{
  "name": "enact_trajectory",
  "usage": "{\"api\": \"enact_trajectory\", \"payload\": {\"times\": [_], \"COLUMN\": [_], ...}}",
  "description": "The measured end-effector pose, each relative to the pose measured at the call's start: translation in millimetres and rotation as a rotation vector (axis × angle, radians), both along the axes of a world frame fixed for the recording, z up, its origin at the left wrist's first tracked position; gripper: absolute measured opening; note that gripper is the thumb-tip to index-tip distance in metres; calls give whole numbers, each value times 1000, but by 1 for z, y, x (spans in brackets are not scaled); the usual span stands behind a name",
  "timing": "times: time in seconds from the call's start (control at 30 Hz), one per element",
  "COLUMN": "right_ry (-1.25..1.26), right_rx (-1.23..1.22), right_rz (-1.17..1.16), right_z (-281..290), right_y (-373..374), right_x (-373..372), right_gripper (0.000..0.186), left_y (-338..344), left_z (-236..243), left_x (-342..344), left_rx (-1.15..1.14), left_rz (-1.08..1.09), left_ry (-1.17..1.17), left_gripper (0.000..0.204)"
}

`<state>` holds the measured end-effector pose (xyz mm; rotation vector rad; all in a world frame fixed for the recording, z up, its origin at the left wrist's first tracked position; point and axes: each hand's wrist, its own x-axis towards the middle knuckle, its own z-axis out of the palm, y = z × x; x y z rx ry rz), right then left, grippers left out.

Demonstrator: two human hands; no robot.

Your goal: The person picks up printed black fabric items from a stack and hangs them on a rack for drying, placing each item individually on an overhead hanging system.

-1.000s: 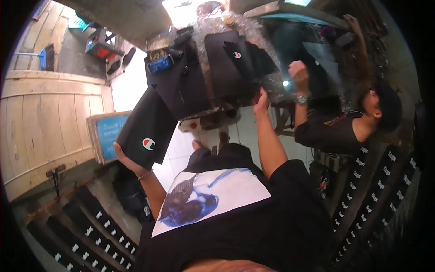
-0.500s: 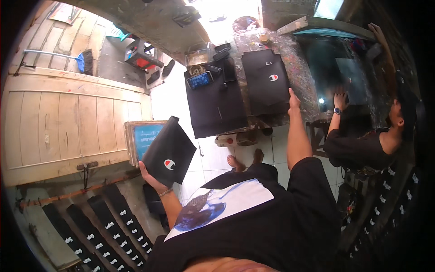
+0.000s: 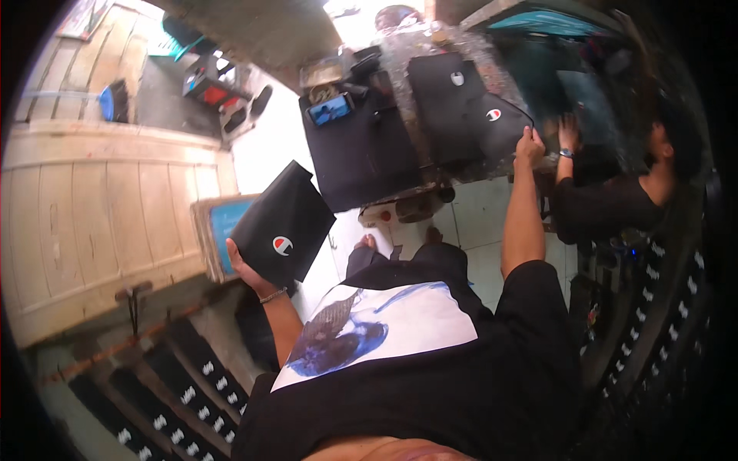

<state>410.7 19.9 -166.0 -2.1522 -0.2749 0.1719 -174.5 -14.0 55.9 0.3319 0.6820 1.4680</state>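
Observation:
My left hand (image 3: 247,269) is closed on the edge of some black sheets (image 3: 290,215) with a small red-and-white logo, held up at my left; I cannot tell how many there are. On the far side, over the worktable (image 3: 500,69), my right hand (image 3: 530,146) pinches the corner of another black sheet (image 3: 480,134) with the same logo. That sheet lies partly over a further black sheet (image 3: 433,88), which shows a mostly white print. Whether these are fabric or another thin material is unclear.
A phone (image 3: 330,110) lies on a black-covered board (image 3: 361,169) left of the sheets. At the right, another person's hand (image 3: 567,134) rests over a dark glassy surface (image 3: 538,84). Framed boards (image 3: 204,230) lean behind my left hand. Black printed strips (image 3: 165,422) hang lower left.
My right hand has moved right, pulling the logo sheet's corner rightward so more of the sheet beneath and its print shows. The left hand's sheets have shifted slightly left and up.

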Motion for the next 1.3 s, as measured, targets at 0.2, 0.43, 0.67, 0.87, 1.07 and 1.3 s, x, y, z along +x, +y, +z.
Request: {"api": "enact_trajectory", "payload": {"times": [0.2,0.43,0.67,0.87,1.07,1.3], "right_ry": [-685,-565,-351,-257,-290,521], "right_rx": [-41,57,-3,-216,-402,-520], "right_rz": [-39,-355,-624,-867,-1087,-1341], "right_z": [98,150,116,95,74,20], "right_y": [-63,-218,-410,-523,-625,-680], "right_x": [-48,-149,-335,-524,-711,-937], "right_gripper": [28,31,31,14,15,46], "left_y": [73,141,155,17,-124,-287], "left_z": [-3,-43,-104,-36,-35,-47], "left_x": [-3,-15,38,103,105,52], "left_rx": [-24,16,188,245,275,79], "left_rz": [-253,-653,-891,-1159,-1603,-2048], "left_ry": [20,317,568,613,372,94], "left_gripper": [55,53,56,47,44,48]}}
